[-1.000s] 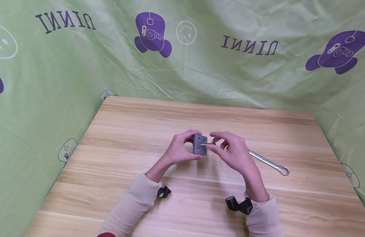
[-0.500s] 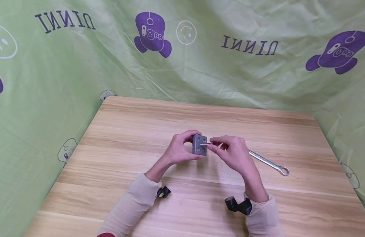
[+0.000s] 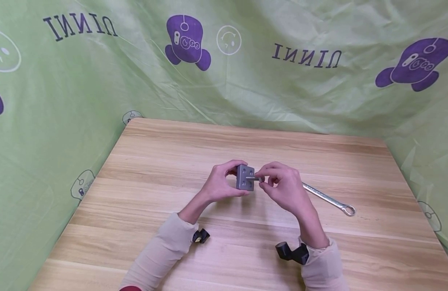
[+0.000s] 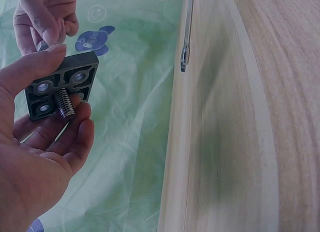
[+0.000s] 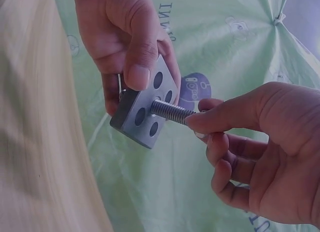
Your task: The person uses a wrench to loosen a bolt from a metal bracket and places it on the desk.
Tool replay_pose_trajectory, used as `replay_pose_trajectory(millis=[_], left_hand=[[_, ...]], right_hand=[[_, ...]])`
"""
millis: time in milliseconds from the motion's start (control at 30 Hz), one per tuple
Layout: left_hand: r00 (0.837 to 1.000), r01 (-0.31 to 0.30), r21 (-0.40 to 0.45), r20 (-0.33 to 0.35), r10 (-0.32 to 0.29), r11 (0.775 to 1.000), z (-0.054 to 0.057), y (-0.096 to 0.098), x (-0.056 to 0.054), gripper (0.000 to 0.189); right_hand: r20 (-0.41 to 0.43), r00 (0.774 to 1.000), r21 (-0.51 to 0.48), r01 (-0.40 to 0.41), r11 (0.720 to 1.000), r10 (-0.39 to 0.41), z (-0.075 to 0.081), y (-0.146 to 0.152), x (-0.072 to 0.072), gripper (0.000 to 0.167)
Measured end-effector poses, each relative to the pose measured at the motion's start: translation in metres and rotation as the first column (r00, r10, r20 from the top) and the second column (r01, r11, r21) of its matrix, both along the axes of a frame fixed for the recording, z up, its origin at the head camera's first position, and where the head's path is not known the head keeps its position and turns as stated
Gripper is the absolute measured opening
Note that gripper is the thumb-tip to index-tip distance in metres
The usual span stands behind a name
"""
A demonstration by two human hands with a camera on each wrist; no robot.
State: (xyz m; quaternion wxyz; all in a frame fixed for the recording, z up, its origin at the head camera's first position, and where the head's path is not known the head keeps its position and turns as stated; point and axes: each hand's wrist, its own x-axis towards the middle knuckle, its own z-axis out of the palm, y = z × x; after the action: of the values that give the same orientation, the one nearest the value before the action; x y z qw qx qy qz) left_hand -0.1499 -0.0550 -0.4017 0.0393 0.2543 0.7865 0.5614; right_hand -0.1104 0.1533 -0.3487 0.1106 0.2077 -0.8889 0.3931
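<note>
My left hand grips a grey square metal plate by its edges, thumb on one side and fingers on the other, holding it up over the table. The plate has round holes near its corners. A threaded bolt runs through the plate's centre; in the left wrist view its threaded end pokes out of the ribbed back face. With thumb and index finger, my right hand pinches the bolt at its head end, largely covered by the fingers in the right wrist view. A long stretch of thread shows between fingertips and plate.
A silver wrench lies on the wooden table to the right, its ring end outward and its other end behind my right hand. Green printed cloth hangs around the table. Black wrist mounts sit at both sleeves.
My right fingers closed on the bolt head from a looser spread, then the thumb slid lower and the index finger forward around it. The left hand and plate stay in place.
</note>
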Motion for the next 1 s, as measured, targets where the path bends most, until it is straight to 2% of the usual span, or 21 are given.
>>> replay_pose_trajectory(millis=[133, 233, 400, 533, 700, 867, 1000], left_hand=[[1.000, -0.003, -0.005, -0.003, 0.003, 1.000, -0.0003, 0.0000, 0.0001, 0.072], [1.000, -0.005, -0.006, -0.003, 0.005, 1.000, -0.0002, 0.0002, 0.0002, 0.071], [1.000, -0.010, -0.005, -0.007, 0.010, 1.000, -0.0004, 0.0001, -0.0001, 0.072], [1.000, -0.010, -0.007, -0.019, 0.010, 1.000, -0.0005, 0.0003, -0.0005, 0.072], [1.000, -0.008, -0.002, -0.017, 0.008, 1.000, -0.0003, 0.0001, -0.0003, 0.071], [1.000, -0.010, 0.008, -0.005, 0.010, 1.000, 0.0000, -0.0004, 0.0000, 0.071], [1.000, -0.013, 0.011, 0.005, 0.013, 1.000, 0.0002, -0.0006, -0.0001, 0.071]], right_hand=[[0.022, 1.000, 0.012, -0.005, 1.000, 0.004, 0.0005, 0.0010, -0.0003, 0.025], [0.086, 0.996, 0.017, 0.024, 1.000, -0.025, 0.0024, 0.0019, -0.0006, 0.031], [0.207, 0.971, 0.071, 0.109, 0.992, -0.121, 0.0052, 0.0033, -0.0018, 0.028], [0.246, 0.957, 0.119, 0.131, 0.984, -0.157, 0.0058, 0.0030, -0.0021, 0.024], [0.217, 0.967, 0.104, 0.116, 0.988, -0.136, 0.0055, 0.0023, -0.0014, 0.022], [0.120, 0.988, 0.057, 0.088, 0.994, -0.094, 0.0037, 0.0024, -0.0007, 0.020], [0.055, 0.996, 0.018, 0.066, 0.998, -0.067, 0.0030, 0.0020, 0.0001, 0.020]])
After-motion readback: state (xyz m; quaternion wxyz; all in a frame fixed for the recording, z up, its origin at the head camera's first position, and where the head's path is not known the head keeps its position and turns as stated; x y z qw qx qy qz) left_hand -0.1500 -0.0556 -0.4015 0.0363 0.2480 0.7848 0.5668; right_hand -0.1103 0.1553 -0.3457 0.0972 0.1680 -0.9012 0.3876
